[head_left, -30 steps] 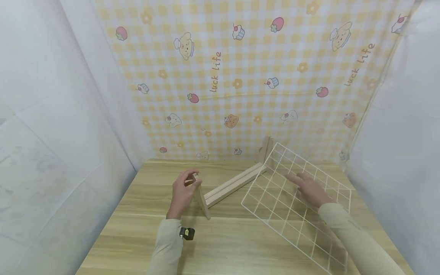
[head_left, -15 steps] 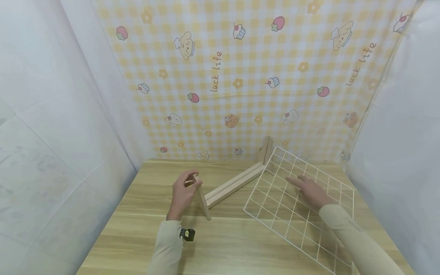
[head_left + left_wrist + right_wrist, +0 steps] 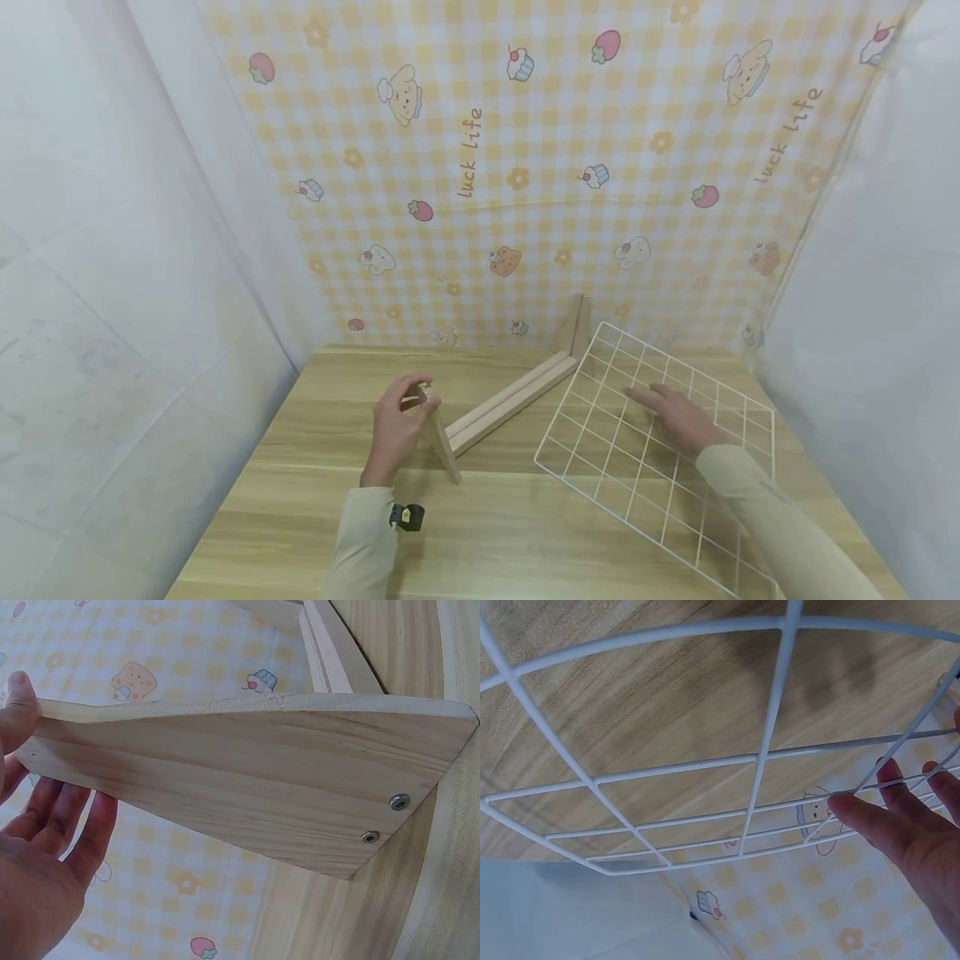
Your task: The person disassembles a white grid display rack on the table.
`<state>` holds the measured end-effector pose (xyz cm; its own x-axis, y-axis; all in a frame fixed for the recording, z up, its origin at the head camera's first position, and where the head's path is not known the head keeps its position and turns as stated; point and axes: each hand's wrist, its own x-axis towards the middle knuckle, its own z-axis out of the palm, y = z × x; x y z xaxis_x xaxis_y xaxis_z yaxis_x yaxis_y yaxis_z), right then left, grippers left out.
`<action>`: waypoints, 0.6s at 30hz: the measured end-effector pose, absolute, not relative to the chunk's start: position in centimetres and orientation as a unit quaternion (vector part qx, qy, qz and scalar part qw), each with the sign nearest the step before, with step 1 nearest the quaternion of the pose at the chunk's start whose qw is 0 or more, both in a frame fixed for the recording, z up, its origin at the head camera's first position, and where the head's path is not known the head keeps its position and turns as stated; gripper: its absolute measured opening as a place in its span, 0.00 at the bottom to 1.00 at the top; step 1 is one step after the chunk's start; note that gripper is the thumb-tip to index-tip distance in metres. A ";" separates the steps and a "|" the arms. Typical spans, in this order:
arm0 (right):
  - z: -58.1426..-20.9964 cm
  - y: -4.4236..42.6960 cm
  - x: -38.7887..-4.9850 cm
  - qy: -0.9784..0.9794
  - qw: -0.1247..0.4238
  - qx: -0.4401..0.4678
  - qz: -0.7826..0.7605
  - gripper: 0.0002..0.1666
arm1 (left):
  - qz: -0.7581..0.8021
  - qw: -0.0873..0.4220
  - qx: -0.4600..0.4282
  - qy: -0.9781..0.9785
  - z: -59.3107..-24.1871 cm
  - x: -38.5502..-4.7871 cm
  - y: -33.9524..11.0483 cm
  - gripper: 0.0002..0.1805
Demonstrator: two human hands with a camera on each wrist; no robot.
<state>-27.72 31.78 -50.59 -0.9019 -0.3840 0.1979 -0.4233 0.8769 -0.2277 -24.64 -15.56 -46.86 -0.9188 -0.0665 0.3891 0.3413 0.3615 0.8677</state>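
My left hand (image 3: 397,429) pinches the upper end of a pale wooden side board (image 3: 444,446), thumb on one face and fingers on the other. Two round metal bolt heads (image 3: 400,802) sit at the board's lower end in the left wrist view. Paired wooden rails (image 3: 510,402) run from that board to another upright board (image 3: 574,329) at the back. On the right, a white wire grid (image 3: 630,467) lies tilted under my right hand (image 3: 678,421). The thumb and fingers of that hand grip its wires, some fingertips (image 3: 900,787) behind a wire.
The wood-grain table (image 3: 495,533) extends in front of the frame. A yellow checked cloth (image 3: 517,125) hangs behind it, with white sheets on the left (image 3: 112,250) and right (image 3: 885,267). A small black device (image 3: 408,517) is at my left wrist.
The wire grid has shifted slightly right and down, its near-left corner lower. The back upright board has moved slightly left. Both hands have hardly moved.
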 end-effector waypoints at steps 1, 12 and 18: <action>-50.6 31.7 -27.7 -0.966 0.074 0.209 0.133 0.41 | -0.559 0.183 -0.086 -0.804 -46.8 -24.6 -15.6 0.19; -50.3 31.2 -27.5 -0.969 0.062 0.205 0.126 0.41 | -0.552 0.183 -0.074 -0.810 -46.8 -23.5 -15.6 0.19; -50.7 31.1 -27.5 -0.967 0.062 0.213 0.123 0.44 | -0.541 0.191 -0.066 -0.817 -47.0 -22.6 -15.3 0.20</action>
<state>-27.49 31.10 -50.70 -0.9014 -0.3972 0.1725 -0.4277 0.8789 -0.2111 -22.57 -15.28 -47.01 -0.9183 -0.0985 0.3834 0.3146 0.4064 0.8578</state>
